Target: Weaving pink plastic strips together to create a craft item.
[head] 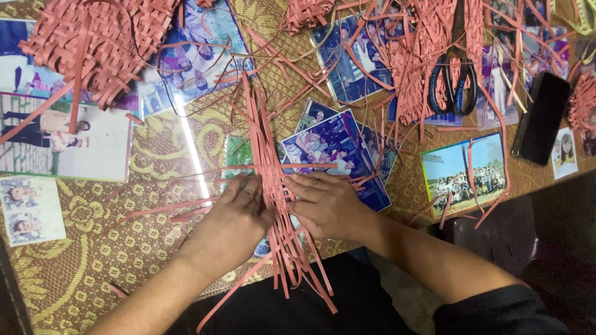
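Near the table front edge, both hands press flat on a bundle of pink strips that runs up the middle of the table and hangs off its edge toward the lap. Left hand lies palm down on the bundle's left side, fingers extended, grip released, nothing grasped. Right hand lies on the right side, fingers spread over the strips, grip also released, just pinning them. A few strips cross the bundle sideways under the hands, starting a weave.

Counts: 2 hands, 1 scissors, 1 phone, 1 large woven piece far left, 1 smaller woven piece top centre, 1 frayed woven piece under the scissors. Roughly 10 photos lie scattered flat on the table; exact number cannot be told, strips cover some. Loose strips too many to count.

Scissors lie closed, black handles toward the person, far right. Phone is dark, face up, at the right edge.
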